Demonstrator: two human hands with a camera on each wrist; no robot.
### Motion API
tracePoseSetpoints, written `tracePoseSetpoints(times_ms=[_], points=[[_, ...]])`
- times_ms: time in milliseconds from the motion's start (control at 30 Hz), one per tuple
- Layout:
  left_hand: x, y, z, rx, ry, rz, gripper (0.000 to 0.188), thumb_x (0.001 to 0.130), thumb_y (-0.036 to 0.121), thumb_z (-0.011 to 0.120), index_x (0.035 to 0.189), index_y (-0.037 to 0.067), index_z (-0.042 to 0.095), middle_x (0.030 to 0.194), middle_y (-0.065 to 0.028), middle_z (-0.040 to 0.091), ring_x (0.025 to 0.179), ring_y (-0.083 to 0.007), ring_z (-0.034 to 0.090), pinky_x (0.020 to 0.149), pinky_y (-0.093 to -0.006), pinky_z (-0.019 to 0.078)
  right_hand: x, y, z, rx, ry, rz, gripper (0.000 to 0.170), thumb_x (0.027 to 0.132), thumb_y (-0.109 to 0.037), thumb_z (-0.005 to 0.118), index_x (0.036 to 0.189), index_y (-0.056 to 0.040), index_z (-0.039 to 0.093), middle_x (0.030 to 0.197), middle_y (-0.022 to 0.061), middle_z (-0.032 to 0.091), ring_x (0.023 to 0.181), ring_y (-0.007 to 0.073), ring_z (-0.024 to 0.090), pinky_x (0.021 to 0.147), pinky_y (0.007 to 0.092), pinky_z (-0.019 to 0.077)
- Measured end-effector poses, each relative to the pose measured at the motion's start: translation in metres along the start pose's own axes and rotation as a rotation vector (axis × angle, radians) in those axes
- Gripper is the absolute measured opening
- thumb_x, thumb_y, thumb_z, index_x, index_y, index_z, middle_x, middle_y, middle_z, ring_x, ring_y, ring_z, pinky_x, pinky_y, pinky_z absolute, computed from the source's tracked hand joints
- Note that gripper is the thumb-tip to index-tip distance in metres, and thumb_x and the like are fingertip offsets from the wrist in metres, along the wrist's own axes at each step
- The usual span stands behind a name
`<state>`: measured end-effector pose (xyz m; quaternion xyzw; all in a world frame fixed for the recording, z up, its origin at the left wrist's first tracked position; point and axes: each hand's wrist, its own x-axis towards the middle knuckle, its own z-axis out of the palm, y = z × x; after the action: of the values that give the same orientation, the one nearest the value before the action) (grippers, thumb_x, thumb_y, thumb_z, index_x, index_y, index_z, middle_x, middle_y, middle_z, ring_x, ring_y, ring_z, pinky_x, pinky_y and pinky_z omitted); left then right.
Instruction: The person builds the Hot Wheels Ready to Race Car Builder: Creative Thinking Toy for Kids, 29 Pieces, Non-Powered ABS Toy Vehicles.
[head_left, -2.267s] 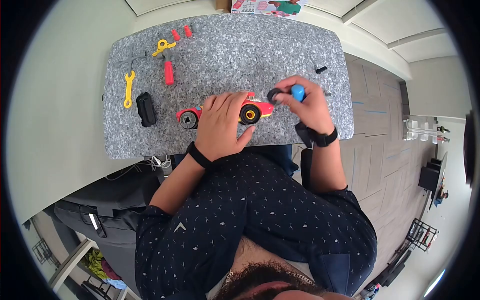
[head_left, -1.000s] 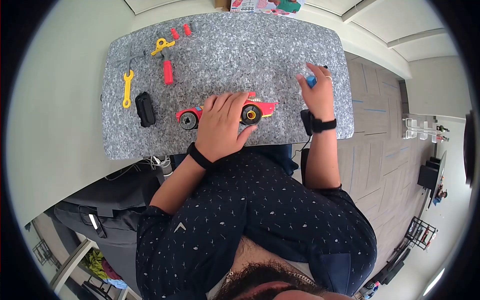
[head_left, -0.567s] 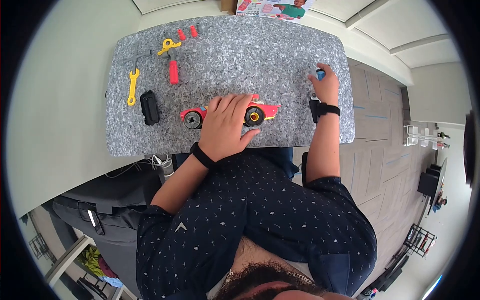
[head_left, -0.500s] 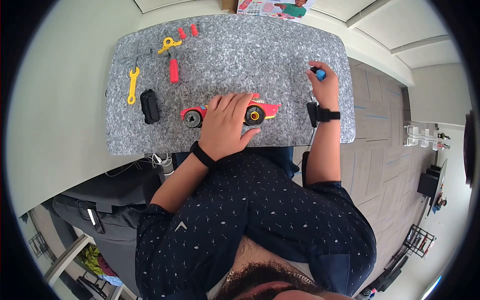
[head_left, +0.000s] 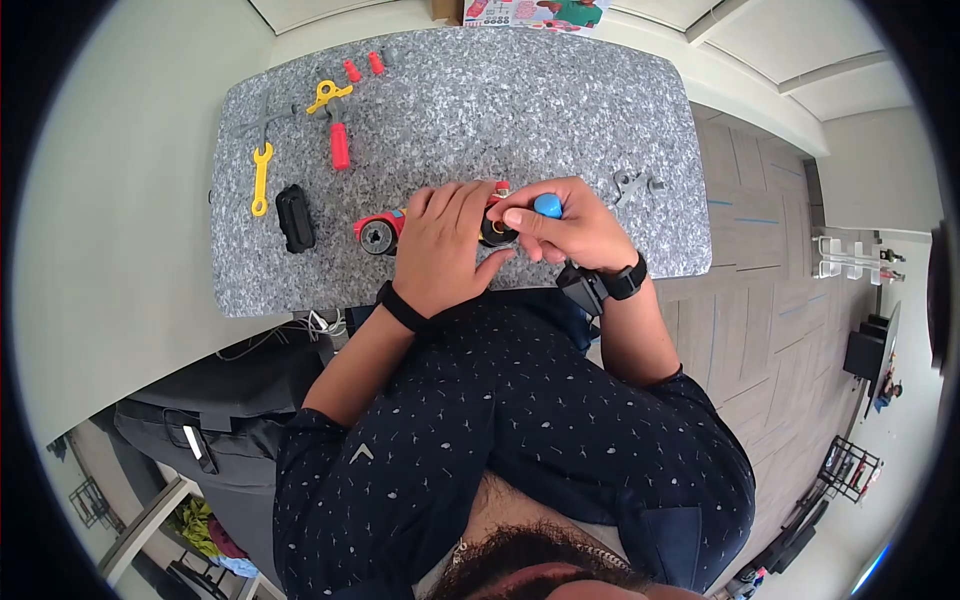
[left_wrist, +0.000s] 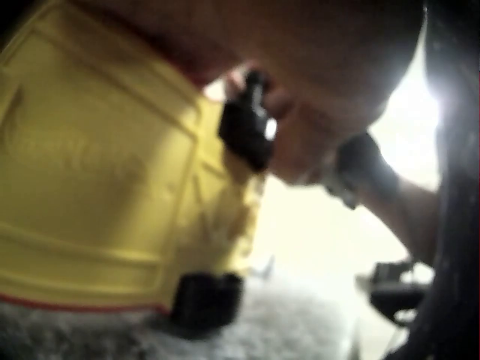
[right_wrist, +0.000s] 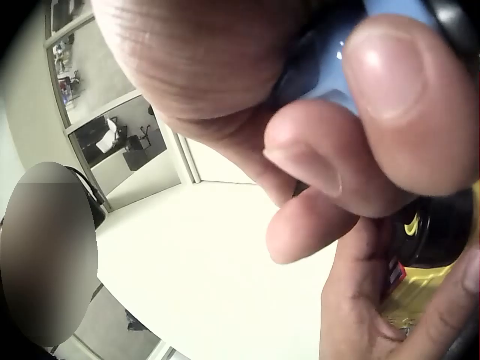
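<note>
A red toy car [head_left: 376, 225] lies on its side on the speckled table, its yellow underside [left_wrist: 97, 165] showing in the left wrist view. My left hand [head_left: 440, 240] lies across the car and grips its middle. At the right-hand black wheel [head_left: 497, 230], the thumb and finger of my right hand [head_left: 575, 225] pinch a small black bolt [left_wrist: 255, 90], which stands up from the wheel. The same hand also keeps a blue-handled tool [head_left: 547, 206] in its curled fingers; most of the tool is hidden. Another wheel, grey-faced [head_left: 376, 238], shows left of my left hand.
At the left lie a yellow wrench [head_left: 261, 180], a red-handled hammer [head_left: 339, 145], a yellow part [head_left: 327, 96], red pieces [head_left: 353, 70] and a black case-like object [head_left: 294, 218]. Grey pieces [head_left: 630, 185] lie at the right. A printed box [head_left: 530, 12] stands beyond the far edge.
My right hand first brought a black ring to the right-hand wheel, then picked up the black bolt at the far right and carried it back to that wheel. My left hand stays on the car.
</note>
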<state>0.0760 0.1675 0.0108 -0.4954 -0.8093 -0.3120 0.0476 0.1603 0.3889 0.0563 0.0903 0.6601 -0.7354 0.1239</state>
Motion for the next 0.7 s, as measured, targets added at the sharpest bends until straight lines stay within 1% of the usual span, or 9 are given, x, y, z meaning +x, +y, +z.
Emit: tracePoseSetpoints(times_ms=[100,200,300,333,400,500,600,633,700], points=[[0.0,-0.001,0.002,0.011,0.005,0.009,0.081,0.083,0.039,0.089,0.151,0.003,0.061,0.142,-0.0146,0.07,0.133,-0.0346,0.064,0.114,-0.0512,0.0425,0.003,-0.004,0.007,-0.007,-0.018,0.004,0.025,0.111,-0.019,0.077,0.118,0.0031,0.083,0.068,0.0028,0.071,0.051,0.0047,0.052,0.047,0.0243,0.0363],[0.001,-0.001,0.003,0.014,0.004,0.009,0.082,0.083,0.038,0.089,0.151,0.003,0.061,0.143,-0.0143,0.07,0.133,-0.0346,0.064,0.114,-0.0511,0.0427,0.005,-0.003,0.012,-0.001,0.011,0.005,0.024,0.111,-0.019,0.076,0.116,0.0036,0.082,0.066,0.003,0.07,0.05,0.0045,0.051,0.047,0.0247,0.0365],[0.0,-0.002,0.001,0.007,0.004,0.003,0.086,0.083,0.039,0.089,0.154,0.002,0.058,0.141,-0.014,0.069,0.13,-0.033,0.064,0.113,-0.0503,0.0427,0.007,0.002,0.008,0.031,-0.018,0.037,0.023,0.11,-0.018,0.077,0.116,0.0031,0.081,0.075,0.003,0.073,0.054,0.0048,0.053,0.049,0.0247,0.0388],[0.0,-0.002,0.001,0.002,0.005,0.004,0.087,0.084,0.04,0.089,0.155,0.001,0.057,0.14,-0.0139,0.069,0.129,-0.0321,0.064,0.113,-0.0499,0.0426,0.008,0.005,0.01,-0.01,0.016,0.005,0.022,0.11,-0.018,0.077,0.118,0.0027,0.081,0.079,0.0035,0.074,0.057,0.0049,0.055,0.051,0.0251,0.0403],[-0.002,-0.002,0.003,-0.026,0.029,-0.019,0.088,0.086,0.042,0.089,0.156,0.001,0.056,0.142,-0.0148,0.07,0.131,-0.034,0.065,0.113,-0.0511,0.0429,0.007,0.009,0.017,-0.091,0.086,-0.055,0.022,0.109,-0.016,0.078,0.121,0.0018,0.08,0.088,0.0043,0.077,0.064,0.0052,0.059,0.055,0.0259,0.0433],[-0.001,-0.001,0.001,-0.02,0.031,-0.019,0.089,0.088,0.046,0.089,0.156,0.001,0.055,0.143,-0.016,0.071,0.131,-0.0352,0.066,0.114,-0.0519,0.043,-0.008,-0.002,0.017,-0.252,0.144,-0.195,0.03,0.113,-0.021,0.073,0.133,0.0008,0.073,0.093,0.003,0.073,0.072,0.0073,0.061,0.064,0.0268,0.0478],[-0.001,-0.001,0.001,-0.011,0.022,-0.019,0.091,0.088,0.049,0.089,0.157,0.001,0.055,0.143,-0.0162,0.071,0.131,-0.0355,0.066,0.114,-0.0521,0.0431,-0.011,0.0,0.008,0.161,0.12,-0.464,0.05,0.119,-0.038,0.059,0.15,0.0002,0.061,0.085,0.0046,0.065,0.071,0.0102,0.057,0.066,0.0267,0.0471],[-0.001,-0.001,0.001,-0.012,0.018,-0.02,0.092,0.088,0.05,0.09,0.157,0.001,0.055,0.143,-0.0162,0.071,0.131,-0.0355,0.066,0.113,-0.0521,0.0431,-0.013,-0.002,0.004,0.234,0.075,-0.53,0.052,0.121,-0.041,0.048,0.152,-0.0003,0.057,0.096,0.0104,0.064,0.085,0.0178,0.06,0.081,0.035,0.0513],[-0.001,-0.001,0.001,-0.012,0.012,-0.021,0.092,0.087,0.05,0.09,0.157,0.001,0.055,0.142,-0.0159,0.071,0.131,-0.0352,0.066,0.113,-0.0518,0.0432,-0.011,-0.006,0.01,0.369,0.061,-0.685,0.046,0.121,-0.034,0.048,0.149,0.0019,0.059,0.103,0.0118,0.066,0.094,0.0186,0.063,0.088,0.0362,0.0519]])
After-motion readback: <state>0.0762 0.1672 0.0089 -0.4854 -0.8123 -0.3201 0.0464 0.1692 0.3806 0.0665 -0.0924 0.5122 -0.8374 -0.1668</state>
